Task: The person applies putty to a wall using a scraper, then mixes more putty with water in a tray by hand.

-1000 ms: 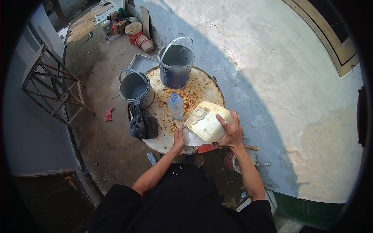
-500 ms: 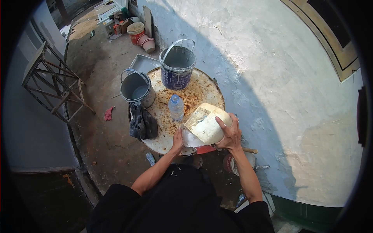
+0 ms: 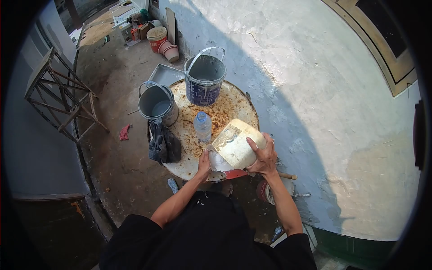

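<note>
My right hand [image 3: 264,155] grips a worn cream plastic container [image 3: 240,146], which is tilted with its far end pointing left over a pale tub [image 3: 219,163]. Beside that tub, my left hand [image 3: 204,164] is closed around its left side. Red shows along the tub's near edge. The cream container hides much of the tub and whatever is inside it. A clear plastic bottle [image 3: 203,129] with a blue top stands just beyond my left hand, on a rusty round tabletop [image 3: 189,157].
A dark paint bucket [image 3: 204,90] stands on the far part of the tabletop. Left of it are a grey bucket [image 3: 168,112] and a black plastic bag [image 3: 165,144]. A metal-frame stand [image 3: 67,96] is further left. The plastered wall [image 3: 310,121] borders the right side.
The view shifts slightly. Both hands keep their hold, and the cream container stays tilted over the tub with almost no visible movement.
</note>
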Demonstrator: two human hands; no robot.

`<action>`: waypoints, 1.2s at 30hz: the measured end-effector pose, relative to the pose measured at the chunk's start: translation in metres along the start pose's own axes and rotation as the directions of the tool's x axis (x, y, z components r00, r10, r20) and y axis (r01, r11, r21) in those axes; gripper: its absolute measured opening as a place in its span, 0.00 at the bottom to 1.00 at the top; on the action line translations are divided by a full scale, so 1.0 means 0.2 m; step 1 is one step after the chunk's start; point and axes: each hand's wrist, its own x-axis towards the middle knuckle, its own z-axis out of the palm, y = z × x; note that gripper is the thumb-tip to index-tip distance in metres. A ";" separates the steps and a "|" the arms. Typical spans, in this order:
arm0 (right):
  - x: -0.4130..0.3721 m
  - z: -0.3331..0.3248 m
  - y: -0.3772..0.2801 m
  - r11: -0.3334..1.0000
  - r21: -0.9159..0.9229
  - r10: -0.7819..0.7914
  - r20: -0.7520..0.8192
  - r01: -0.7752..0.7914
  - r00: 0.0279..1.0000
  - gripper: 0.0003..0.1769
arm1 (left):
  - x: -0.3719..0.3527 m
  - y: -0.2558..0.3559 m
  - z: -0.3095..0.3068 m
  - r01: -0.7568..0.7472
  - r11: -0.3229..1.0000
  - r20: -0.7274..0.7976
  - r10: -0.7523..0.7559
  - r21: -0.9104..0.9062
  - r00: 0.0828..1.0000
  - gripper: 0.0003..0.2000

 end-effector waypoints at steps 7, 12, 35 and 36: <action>0.01 0.01 -0.01 0.999 0.021 0.047 -0.012 -0.047 0.999 0.46 | -0.03 0.05 0.02 -0.013 1.000 0.000 0.013 -0.003 1.000 0.23; -0.01 0.03 0.02 0.993 0.083 0.083 -0.027 -0.080 0.996 0.46 | -0.04 0.08 0.04 -0.036 0.998 -0.022 0.037 0.045 0.999 0.23; -0.02 0.02 0.02 0.997 0.020 0.078 -0.056 -0.077 0.995 0.49 | -0.03 0.06 0.02 0.006 1.000 -0.010 -0.006 0.021 1.000 0.22; -0.03 0.03 0.01 0.998 0.006 0.061 -0.051 -0.061 0.997 0.48 | -0.02 0.04 0.00 -0.002 1.000 -0.014 0.003 0.029 1.000 0.22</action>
